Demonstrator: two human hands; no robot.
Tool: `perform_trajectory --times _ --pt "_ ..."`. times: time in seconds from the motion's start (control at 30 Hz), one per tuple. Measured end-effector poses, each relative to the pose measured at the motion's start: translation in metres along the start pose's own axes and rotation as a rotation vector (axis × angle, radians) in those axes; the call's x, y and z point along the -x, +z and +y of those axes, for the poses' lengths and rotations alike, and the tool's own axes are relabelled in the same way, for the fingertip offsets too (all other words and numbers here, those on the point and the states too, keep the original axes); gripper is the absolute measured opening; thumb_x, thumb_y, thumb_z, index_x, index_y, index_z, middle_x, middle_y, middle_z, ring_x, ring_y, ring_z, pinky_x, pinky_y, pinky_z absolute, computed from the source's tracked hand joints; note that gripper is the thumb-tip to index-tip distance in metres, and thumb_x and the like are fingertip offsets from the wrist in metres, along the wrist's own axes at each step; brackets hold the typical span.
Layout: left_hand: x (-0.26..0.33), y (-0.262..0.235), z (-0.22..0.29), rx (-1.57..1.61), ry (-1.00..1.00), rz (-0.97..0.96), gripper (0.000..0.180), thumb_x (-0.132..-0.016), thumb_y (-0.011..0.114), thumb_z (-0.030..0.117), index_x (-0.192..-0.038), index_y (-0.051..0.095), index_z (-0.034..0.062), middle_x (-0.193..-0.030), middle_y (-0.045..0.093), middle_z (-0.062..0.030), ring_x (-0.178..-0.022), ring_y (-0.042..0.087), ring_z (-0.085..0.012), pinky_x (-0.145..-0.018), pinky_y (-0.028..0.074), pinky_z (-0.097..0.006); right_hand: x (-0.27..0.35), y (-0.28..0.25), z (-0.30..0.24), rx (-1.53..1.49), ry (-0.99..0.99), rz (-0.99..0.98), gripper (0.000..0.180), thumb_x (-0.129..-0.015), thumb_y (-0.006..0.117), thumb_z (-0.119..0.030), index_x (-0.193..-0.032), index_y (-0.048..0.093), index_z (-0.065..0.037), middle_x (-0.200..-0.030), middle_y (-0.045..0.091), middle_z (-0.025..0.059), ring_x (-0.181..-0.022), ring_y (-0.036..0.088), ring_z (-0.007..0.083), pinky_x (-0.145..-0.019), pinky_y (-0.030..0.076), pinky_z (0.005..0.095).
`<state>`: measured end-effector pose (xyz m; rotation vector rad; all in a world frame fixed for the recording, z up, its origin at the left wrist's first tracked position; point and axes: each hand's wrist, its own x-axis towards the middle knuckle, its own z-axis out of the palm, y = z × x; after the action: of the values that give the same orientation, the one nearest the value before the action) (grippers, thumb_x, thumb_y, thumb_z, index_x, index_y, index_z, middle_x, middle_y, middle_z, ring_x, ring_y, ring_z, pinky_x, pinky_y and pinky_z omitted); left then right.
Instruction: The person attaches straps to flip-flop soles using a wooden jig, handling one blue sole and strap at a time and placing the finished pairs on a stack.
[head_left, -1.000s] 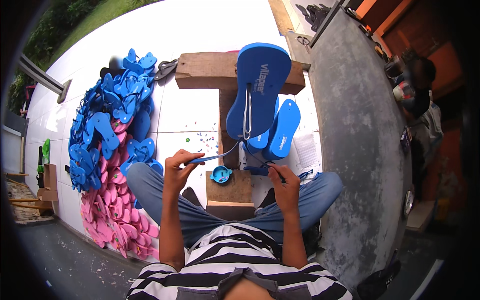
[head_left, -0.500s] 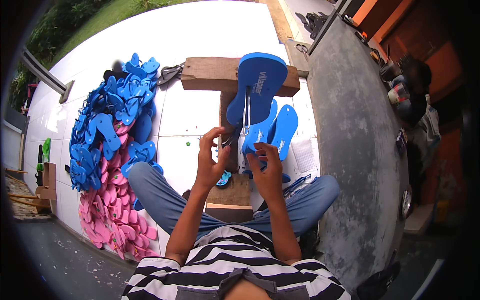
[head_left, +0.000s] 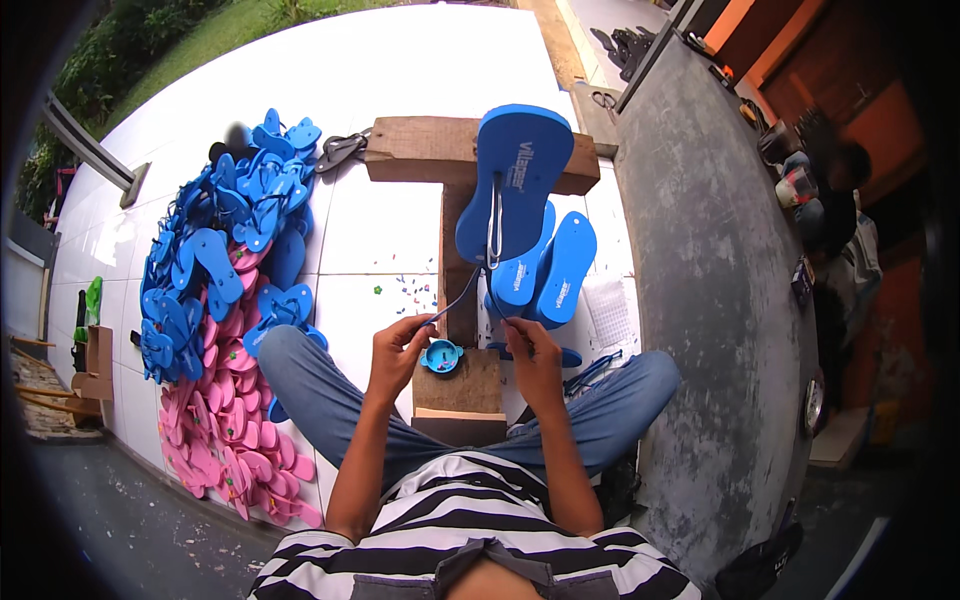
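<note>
The blue sole (head_left: pixel 518 180) lay on the T-shaped wooden jig (head_left: pixel 455 240) in the upper middle of the frame, its toe end toward the top. A pale strap (head_left: pixel 493 225) ran down its middle to the heel end. From there two strap ends parted toward the hands.

The left hand (head_left: pixel 398 352) was closed in a pinch on the left strap end (head_left: pixel 452 300), just left of the jig's stem. The right hand (head_left: pixel 530 350) was pinched shut on the right end, just right of the stem; how much strap sat inside that grip could not be told.

A small blue dish (head_left: pixel 441 355) stood on the stem between the hands. Two more blue soles (head_left: pixel 545 265) leaned right of the jig. A heap of blue straps (head_left: pixel 215 240) and pink straps (head_left: pixel 215 440) filled the left of the frame on the white tiled floor (head_left: pixel 380 230).

To do this step well, both ends probably wanted an even pull, drawn toward the body along the line of the sole, so the strap seated straight. The sole looked free to slide on the wood, so a jerk on one side could twist it. Pinching close to the sole would give better control.
</note>
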<state>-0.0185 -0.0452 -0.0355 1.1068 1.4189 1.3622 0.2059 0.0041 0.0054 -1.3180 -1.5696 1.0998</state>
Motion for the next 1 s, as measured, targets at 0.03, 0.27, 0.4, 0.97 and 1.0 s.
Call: perform_trajectory --times 0.03,0.27,0.4,0.97,1.0 --pt "-0.001 -0.007 0.009 0.05 0.02 0.06 0.02 -0.094 0.065 0.004 -0.112 0.068 -0.0037 -0.09 0.072 -0.0082 -0.078 0.066 -0.0095 -0.069 0.052 -0.022 -0.001 -0.013 0.003 -0.006 0.023 -0.003 0.02 -0.095 0.064 -0.014 -0.109 0.067 0.0 -0.088 0.068 0.0121 -0.076 0.067 0.0209 -0.07 0.051 0.0315" --pt "-0.033 0.011 0.097 0.258 0.442 0.048 0.01 -0.092 0.065 0.001 -0.102 0.063 0.0026 -0.119 0.062 -0.0171 -0.109 0.06 -0.0207 -0.091 0.05 -0.033 -0.015 -0.033 -0.033 0.22 -0.111 -0.209 0.021 -0.096 0.062 -0.016 -0.107 0.069 0.0 -0.094 0.069 0.0137 -0.085 0.067 0.0224 -0.079 0.051 0.0357" --pt "-0.044 0.041 0.118 0.476 0.347 -0.237 0.014 -0.098 0.061 0.009 -0.109 0.054 0.0028 -0.095 0.067 -0.0107 -0.094 0.064 -0.0177 -0.088 0.049 -0.033 -0.025 -0.029 -0.077 0.296 -0.34 -0.028 0.025 -0.097 0.06 -0.018 -0.115 0.067 -0.002 -0.111 0.066 0.0152 -0.104 0.064 0.0268 -0.092 0.048 0.0398" --pt "-0.085 0.033 0.155 0.341 0.406 -0.081 0.019 -0.1 0.061 0.02 -0.102 0.062 0.0013 -0.089 0.065 -0.0056 -0.083 0.061 -0.0104 -0.076 0.049 -0.026 -0.078 -0.007 -0.104 -0.96 -0.251 -0.254 0.022 -0.092 0.072 -0.02 -0.103 0.067 -0.001 -0.095 0.07 0.0099 -0.085 0.065 0.016 -0.081 0.051 0.0302" --pt "-0.091 0.028 0.166 0.303 0.484 -0.028 0.019 -0.101 0.06 0.021 -0.101 0.062 0.0015 -0.086 0.065 -0.0052 -0.075 0.058 -0.009 -0.069 0.046 -0.024 -0.079 -0.006 -0.105 -0.964 -0.259 -0.286 0.022 -0.092 0.071 -0.021 -0.101 0.067 -0.001 -0.093 0.069 0.0089 -0.083 0.064 0.0154 -0.079 0.051 0.03"
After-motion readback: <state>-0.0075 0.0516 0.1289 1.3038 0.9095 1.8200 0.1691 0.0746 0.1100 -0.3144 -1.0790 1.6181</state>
